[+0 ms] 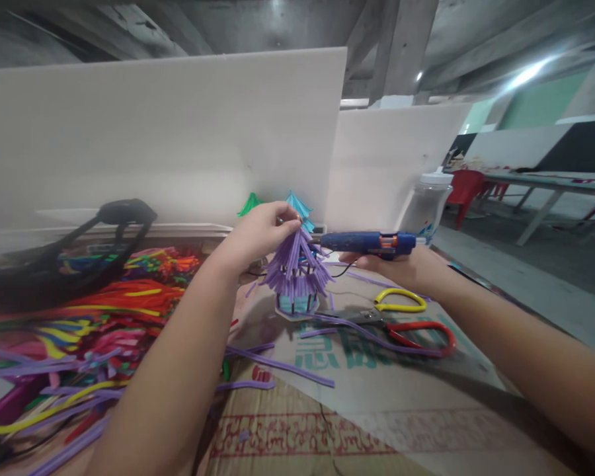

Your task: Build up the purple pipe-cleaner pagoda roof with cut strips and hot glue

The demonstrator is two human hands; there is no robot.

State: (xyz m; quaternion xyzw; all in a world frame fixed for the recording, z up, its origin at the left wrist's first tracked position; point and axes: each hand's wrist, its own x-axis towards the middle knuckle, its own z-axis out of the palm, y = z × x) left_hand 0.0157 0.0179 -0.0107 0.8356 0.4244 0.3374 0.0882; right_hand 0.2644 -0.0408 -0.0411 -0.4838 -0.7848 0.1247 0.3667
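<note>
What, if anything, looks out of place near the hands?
Mild untidiness: loose purple strips lie scattered around the purple-roofed model, away from the heap at left, and one seems to lie across the scissors. I see no spill or damage.

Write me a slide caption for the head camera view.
Left hand at the peak of a purple tiered model, right hand holding a blue glue gun, scissors nearby.
</note>
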